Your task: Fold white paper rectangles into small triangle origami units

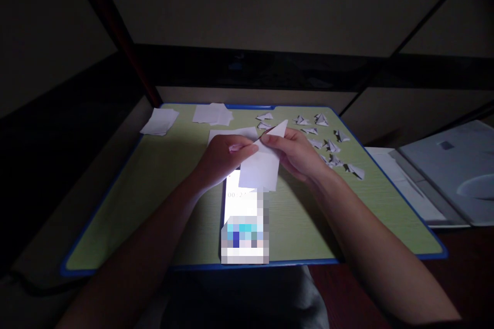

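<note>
Between my two hands is a sheet of white paper (259,167), held up over the middle of the table with a folded corner pointing up and to the right. My left hand (227,153) pinches its upper left edge between thumb and fingers. On the other side, my right hand (295,151) grips the paper near the folded point, thumb on top and the other fingers behind. Below the sheet lies a phone (241,211) with a lit screen, partly covered by the paper. Another white sheet (235,133) lies just behind my left hand.
Several small folded paper pieces (332,145) are scattered over the right side of the green, blue-edged table (185,164). Stacks of white paper stand at the far left (159,121) and back (210,113). A pale flat box (455,164) lies beyond the right edge.
</note>
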